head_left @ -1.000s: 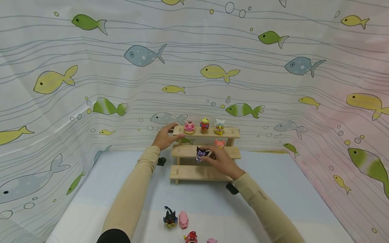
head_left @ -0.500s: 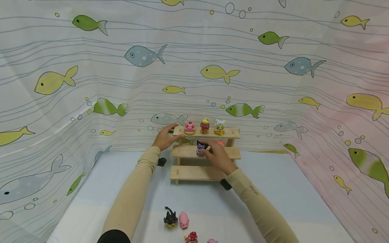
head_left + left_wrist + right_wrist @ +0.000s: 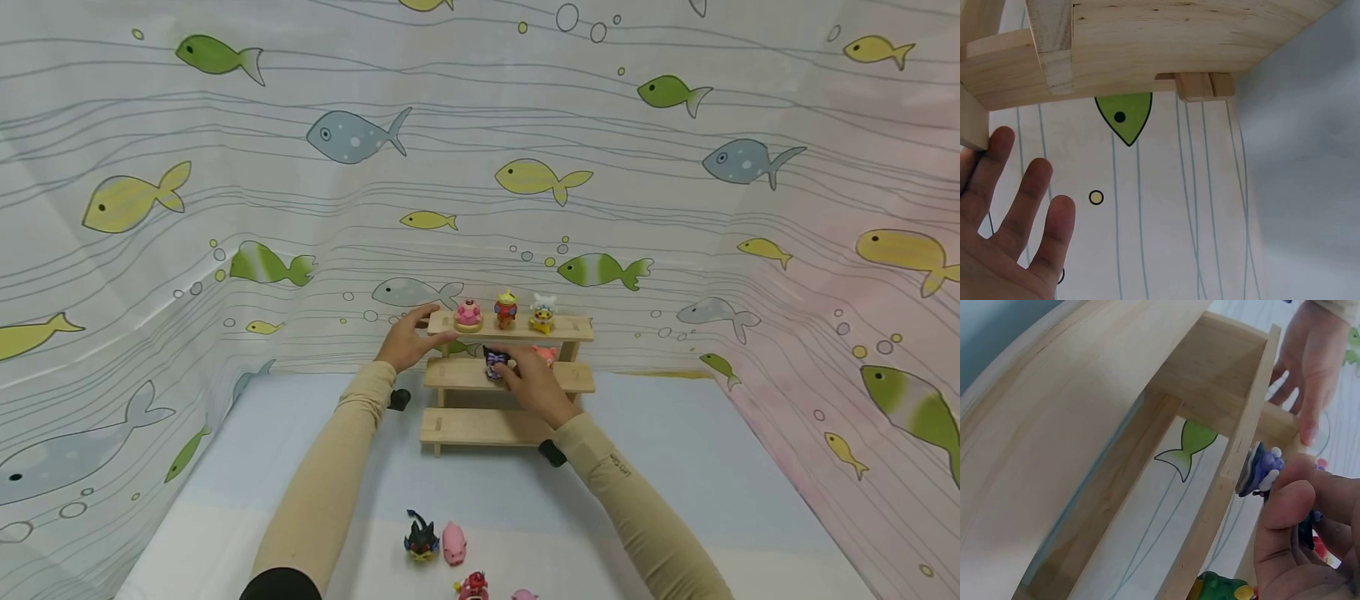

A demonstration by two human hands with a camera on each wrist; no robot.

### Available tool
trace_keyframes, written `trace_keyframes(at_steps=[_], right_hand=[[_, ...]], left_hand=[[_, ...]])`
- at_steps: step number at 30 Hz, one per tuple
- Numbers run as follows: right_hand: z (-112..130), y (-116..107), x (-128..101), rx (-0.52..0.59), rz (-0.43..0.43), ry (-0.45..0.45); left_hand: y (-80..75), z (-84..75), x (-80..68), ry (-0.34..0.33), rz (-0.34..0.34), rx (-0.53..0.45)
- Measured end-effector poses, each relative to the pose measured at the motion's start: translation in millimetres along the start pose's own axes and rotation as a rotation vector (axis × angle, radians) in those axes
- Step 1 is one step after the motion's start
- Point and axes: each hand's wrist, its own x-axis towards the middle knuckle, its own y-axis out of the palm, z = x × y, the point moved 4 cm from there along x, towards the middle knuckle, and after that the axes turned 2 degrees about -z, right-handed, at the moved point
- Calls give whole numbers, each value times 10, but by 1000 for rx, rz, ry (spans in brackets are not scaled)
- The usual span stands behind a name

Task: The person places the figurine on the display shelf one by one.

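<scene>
A wooden three-tier display stand [image 3: 487,427] stands against the back. My right hand [image 3: 536,385] pinches a small black and purple figurine [image 3: 494,364] between thumb and fingers at the middle tier. In the right wrist view, the figurine's base [image 3: 1247,472] is right at the board's edge, its upper part hidden by my fingers [image 3: 1285,506]. My left hand [image 3: 408,340] is at the left end of the top tier, thumb in front of the board; in the left wrist view its fingers [image 3: 1022,200] are loosely extended beside the wood. A coral-pink figurine [image 3: 545,355] stands behind my right hand.
On the top tier stand a pink figurine [image 3: 468,315], a red-and-green one [image 3: 506,310] and a white-and-yellow one [image 3: 542,314]. Nearer on the table are a black figurine [image 3: 422,538], a pink pig [image 3: 453,543], a red figurine [image 3: 472,587] and another pink piece [image 3: 524,594].
My right hand has carried the black and purple figurine up and back, from in front of the middle tier onto its board. My left hand has stayed at the top tier's end.
</scene>
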Motion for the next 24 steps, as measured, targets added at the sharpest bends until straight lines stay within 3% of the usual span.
trace_keyframes(at_steps=[15,24], right_hand=[[41,-14,-10,25,18,2],[89,-60,-23,0,-34,-25]], left_hand=[[5,29,13,-8,9,-17],[2,9,-4,-9,4,-19]])
